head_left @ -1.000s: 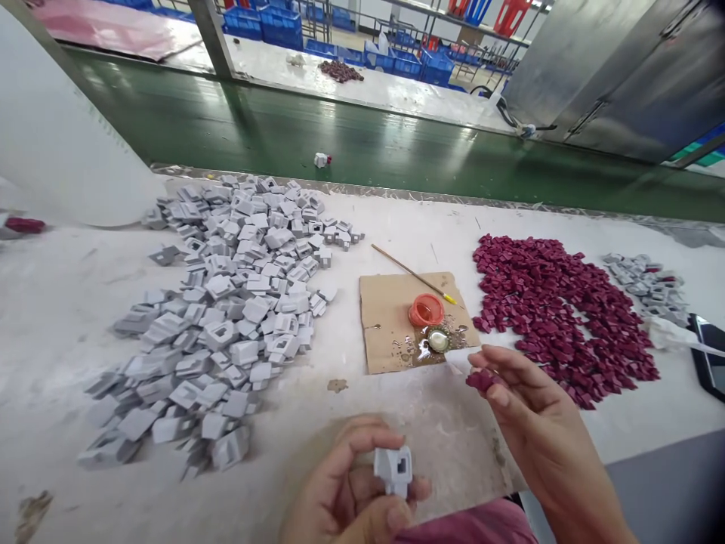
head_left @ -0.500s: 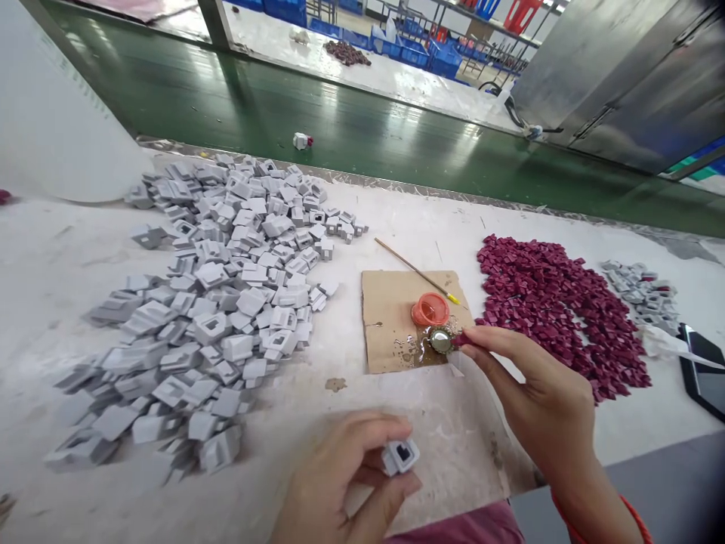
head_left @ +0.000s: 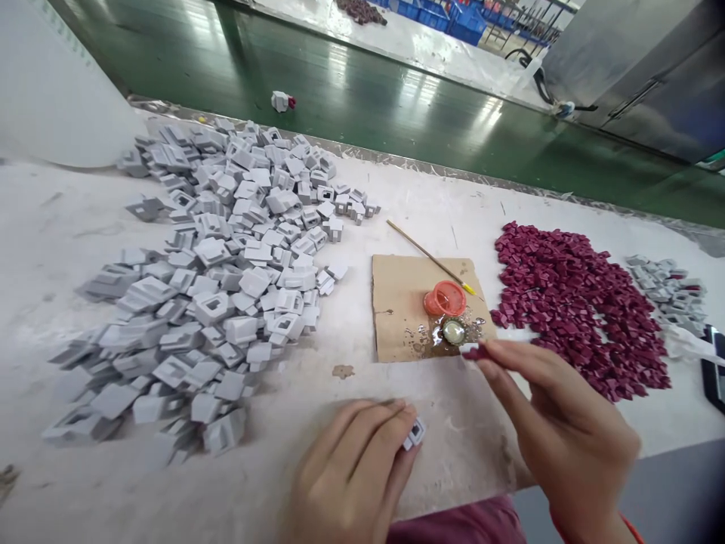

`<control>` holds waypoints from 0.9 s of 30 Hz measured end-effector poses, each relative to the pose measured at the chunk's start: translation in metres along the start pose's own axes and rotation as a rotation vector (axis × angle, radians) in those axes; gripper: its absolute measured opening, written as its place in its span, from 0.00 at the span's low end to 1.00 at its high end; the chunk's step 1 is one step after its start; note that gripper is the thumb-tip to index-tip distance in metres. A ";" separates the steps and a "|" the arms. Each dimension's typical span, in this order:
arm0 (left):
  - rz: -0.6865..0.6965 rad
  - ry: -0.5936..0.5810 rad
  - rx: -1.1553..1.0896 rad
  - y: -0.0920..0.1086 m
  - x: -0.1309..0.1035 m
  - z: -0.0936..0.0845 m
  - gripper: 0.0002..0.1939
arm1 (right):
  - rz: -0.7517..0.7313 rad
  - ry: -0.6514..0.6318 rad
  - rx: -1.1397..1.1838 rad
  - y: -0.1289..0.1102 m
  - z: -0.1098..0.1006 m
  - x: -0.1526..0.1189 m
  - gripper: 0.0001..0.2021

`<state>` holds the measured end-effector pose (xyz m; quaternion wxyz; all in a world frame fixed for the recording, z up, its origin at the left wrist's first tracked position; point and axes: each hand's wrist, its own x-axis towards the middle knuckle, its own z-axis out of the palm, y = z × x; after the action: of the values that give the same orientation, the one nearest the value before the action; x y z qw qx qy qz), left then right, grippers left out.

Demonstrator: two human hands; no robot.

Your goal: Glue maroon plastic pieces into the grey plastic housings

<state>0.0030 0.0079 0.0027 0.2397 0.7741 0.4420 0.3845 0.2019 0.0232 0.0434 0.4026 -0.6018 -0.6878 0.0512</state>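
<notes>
My left hand (head_left: 359, 461) is closed round a small grey block (head_left: 415, 433) with a dark square opening, low over the front of the table. Between the thumb and fingers of my right hand (head_left: 549, 408) is a small maroon piece (head_left: 476, 352) with a pale tip pointing left. It hangs just beyond the lower right edge of a cardboard sheet (head_left: 396, 283). On the cardboard stand a red cup (head_left: 445, 299) and a round metal cap (head_left: 454, 331) with clear liquid, and wet spots surround the cap.
Grey blocks (head_left: 243, 249) lie heaped on the left. Maroon pieces (head_left: 578, 302) form a pile on the right, beside smaller grey parts (head_left: 671, 291). A thin stick (head_left: 427, 254) rests partly on the cardboard. A green conveyor (head_left: 362, 98) runs behind, carrying one grey-and-maroon piece (head_left: 282, 101).
My right hand has drawn the maroon piece away from the metal cap, toward the lower right. My left fingers have closed further over the grey block. The view has tilted down.
</notes>
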 end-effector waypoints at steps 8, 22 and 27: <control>-0.006 -0.034 -0.017 0.002 0.003 -0.002 0.13 | 0.085 -0.086 0.300 -0.025 0.016 -0.045 0.15; -0.011 0.036 -0.032 0.008 0.003 -0.001 0.09 | -0.107 -0.271 0.182 -0.026 0.011 -0.038 0.12; 0.053 -0.018 -0.010 0.005 -0.001 0.000 0.09 | -0.125 -0.256 0.262 -0.031 0.017 -0.035 0.11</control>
<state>0.0052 0.0043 0.0062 0.2373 0.7879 0.4172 0.3857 0.1656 -0.0089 0.0317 0.3890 -0.4890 -0.7570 0.1913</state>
